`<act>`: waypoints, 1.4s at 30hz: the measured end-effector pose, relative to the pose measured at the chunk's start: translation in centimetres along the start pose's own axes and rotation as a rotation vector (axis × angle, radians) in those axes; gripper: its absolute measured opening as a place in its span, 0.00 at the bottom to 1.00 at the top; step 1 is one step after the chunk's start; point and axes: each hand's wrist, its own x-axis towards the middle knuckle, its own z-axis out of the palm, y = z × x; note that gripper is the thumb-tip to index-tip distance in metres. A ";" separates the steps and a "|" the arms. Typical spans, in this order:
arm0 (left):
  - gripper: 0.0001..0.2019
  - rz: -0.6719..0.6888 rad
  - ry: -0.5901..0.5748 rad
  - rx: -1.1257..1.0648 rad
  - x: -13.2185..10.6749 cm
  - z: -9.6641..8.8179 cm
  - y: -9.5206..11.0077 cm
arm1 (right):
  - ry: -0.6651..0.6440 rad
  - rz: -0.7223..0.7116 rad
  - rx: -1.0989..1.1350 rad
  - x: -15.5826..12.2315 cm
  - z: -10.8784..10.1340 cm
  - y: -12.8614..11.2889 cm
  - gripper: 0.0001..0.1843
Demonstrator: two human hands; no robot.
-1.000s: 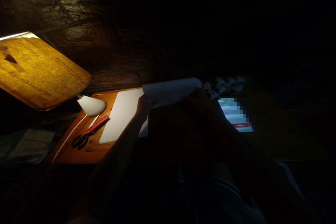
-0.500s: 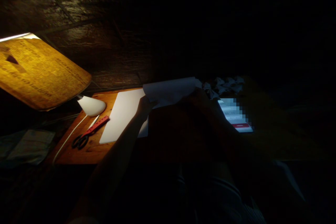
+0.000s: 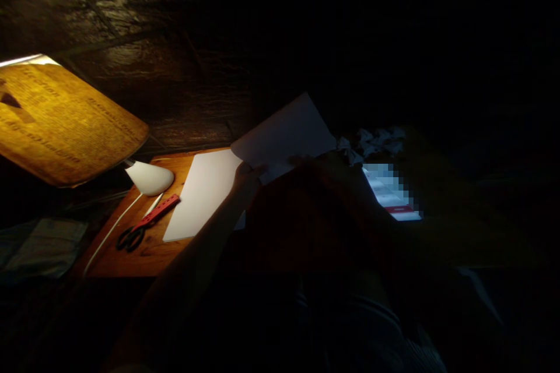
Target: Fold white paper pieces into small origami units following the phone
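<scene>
The scene is very dark. My left hand (image 3: 245, 178) pinches the near left corner of a white sheet of paper (image 3: 286, 131) that is lifted and tilted up off the wooden table (image 3: 144, 250). My right hand (image 3: 332, 166) is in deep shadow at the sheet's near right edge; its fingers seem closed on the paper. Under the raised sheet, another white sheet (image 3: 201, 192) lies flat on the table.
A white lamp base (image 3: 151, 178) with a white cable stands at the left under a lit yellow lampshade (image 3: 65, 119). Scissors (image 3: 131, 236) and a red ruler (image 3: 160, 210) lie beside it. Crumpled paper (image 3: 371, 140) and a glowing screen (image 3: 391, 192) are at right.
The sheet that was curled over low near the table now stands unrolled and raised, its far edge higher. Both hands stay at its near edge.
</scene>
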 end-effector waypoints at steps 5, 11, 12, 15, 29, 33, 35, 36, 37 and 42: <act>0.24 -0.049 -0.050 -0.111 -0.3 0.1 0.2 | 0.273 0.109 -0.234 -0.5 0.0 -1.0 0.21; 0.29 -0.083 -0.120 -0.240 -0.7 -0.7 3.0 | 0.276 -0.128 0.111 1.0 -0.9 -0.3 0.16; 0.33 -0.084 -0.129 -0.216 -0.8 -0.7 3.3 | 0.245 -0.119 0.122 0.9 -0.9 -0.3 0.18; 0.39 -0.072 -0.171 -0.075 -1.1 -0.4 3.4 | 0.131 -0.039 0.071 0.1 -0.7 -0.5 0.18; 0.46 0.239 -0.077 0.210 -2.7 1.1 2.6 | 0.057 -0.171 -0.188 -0.4 1.0 -0.6 0.24; 0.50 0.302 -0.022 0.266 -2.9 1.1 3.2 | 0.018 -0.227 -0.216 -0.5 1.3 -0.7 0.22; 0.51 0.265 0.016 0.298 -3.1 1.3 3.1 | -0.015 -0.215 -0.234 -0.7 1.4 -0.6 0.22; 0.51 0.241 0.035 0.312 -3.2 1.4 3.0 | -0.031 -0.196 -0.244 -0.8 1.5 -0.5 0.22; 0.51 0.220 0.052 0.324 -3.3 1.5 2.9 | -0.043 -0.174 -0.247 -0.8 1.6 -0.3 0.23; 0.48 0.215 0.129 0.373 -3.6 2.0 2.9 | -0.042 -0.130 -0.126 -0.7 1.9 0.7 0.26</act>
